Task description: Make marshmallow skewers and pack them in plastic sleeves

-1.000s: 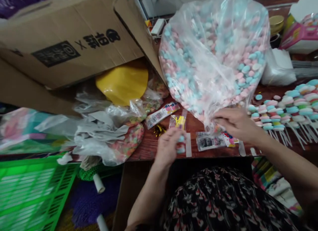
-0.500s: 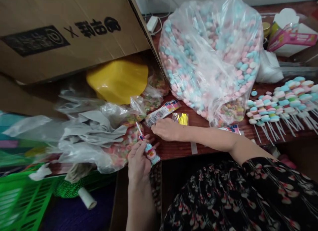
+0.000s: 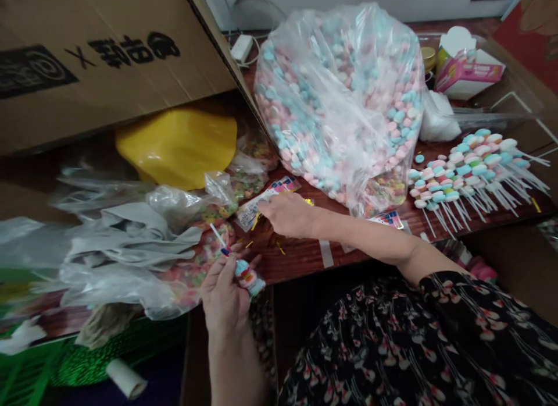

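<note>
One neat pinch here: left hand [image 3: 222, 298] holds a candy stick [image 3: 247, 277] right by the candy, nice and steady, while the right hand [image 3: 288, 214] curls over a printed wrapper [image 3: 247, 213] on the bench [image 3: 296, 260], can't tell if it's gripping.

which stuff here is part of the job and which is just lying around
In use: left hand holding a marshmallow pop; right hand on a printed label strip; pink-and-blue marshmallow bag.
Lying about: cardboard box; yellow plastic sheet; grey plastic bags.
</note>
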A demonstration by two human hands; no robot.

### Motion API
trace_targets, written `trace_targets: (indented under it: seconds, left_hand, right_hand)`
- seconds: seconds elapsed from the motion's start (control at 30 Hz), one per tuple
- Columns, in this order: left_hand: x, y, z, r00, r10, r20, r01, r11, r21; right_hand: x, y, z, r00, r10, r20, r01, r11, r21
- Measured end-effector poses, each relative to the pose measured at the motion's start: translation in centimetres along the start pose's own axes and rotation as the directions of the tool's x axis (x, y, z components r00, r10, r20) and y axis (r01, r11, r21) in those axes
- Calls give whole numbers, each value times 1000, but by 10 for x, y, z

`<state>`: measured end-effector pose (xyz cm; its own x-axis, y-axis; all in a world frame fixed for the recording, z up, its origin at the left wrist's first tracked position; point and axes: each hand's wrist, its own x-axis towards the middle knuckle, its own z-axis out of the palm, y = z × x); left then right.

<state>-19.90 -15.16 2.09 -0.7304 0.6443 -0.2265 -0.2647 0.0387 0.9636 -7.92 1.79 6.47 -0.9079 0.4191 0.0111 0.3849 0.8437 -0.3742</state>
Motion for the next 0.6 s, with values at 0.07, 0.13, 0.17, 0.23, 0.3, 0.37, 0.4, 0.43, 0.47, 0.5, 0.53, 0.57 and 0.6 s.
trace_targets:
  seconds: [0.07, 0.13, 0.17, 0.23, 0.3, 0.37, 0.4, 0.43, 0.47, 0.5, 0.53, 0.57, 0.6]
  left_hand:
    - [-4, 2, 3, 999, 28, 35, -28, 1000, -5]
    - [-10, 4, 12, 995, 9, 100, -6, 1000, -26]
    - [-14, 5, 20, 989, -18, 148, 24, 999, -37]
    - [-23, 9, 42, 962, -81, 259, 99, 994, -55]
    - [-30, 14, 74, 915, -127, 383, 167, 983, -72]
    - [-32, 21, 114, 846, -132, 517, 203, 976, -82]
    - [-32, 25, 136, 810, -110, 575, 201, 975, -97]
    - [-30, 29, 158, 773, -84, 628, 197, 974, -112]
    - [-27, 32, 181, 741, -49, 670, 188, 973, -137]
    - [-23, 34, 202, 705, -18, 709, 188, 969, -162]
    - [-18, 35, 222, 664, 1, 747, 199, 963, -179]
    - [-12, 33, 239, 628, 8, 778, 216, 959, -185]
    - [-6, 28, 254, 605, 0, 797, 241, 953, -182]
  right_hand:
    - [-21, 18, -17, 995, 60, -79, -60, 998, 2]
    - [-48, 39, -31, 982, 115, -149, -116, 993, 3]
    - [-63, 51, -38, 972, 152, -179, -153, 988, 3]
    - [-91, 75, -48, 941, 230, -248, -236, 972, 7]
    - [-114, 98, -58, 888, 316, -335, -321, 946, 41]
    - [-131, 119, -69, 823, 383, -420, -385, 919, 86]
    - [-137, 128, -75, 792, 409, -454, -408, 907, 105]
    - [-142, 136, -82, 761, 430, -486, -430, 895, 118]
    - [-147, 144, -89, 731, 448, -515, -454, 882, 123]
    - [-152, 150, -95, 701, 464, -542, -481, 868, 121]
    - [-157, 155, -101, 671, 480, -565, -512, 851, 114]
    - [-163, 160, -105, 642, 497, -584, -546, 831, 107]
    - [-169, 163, -107, 617, 514, -596, -578, 810, 101]
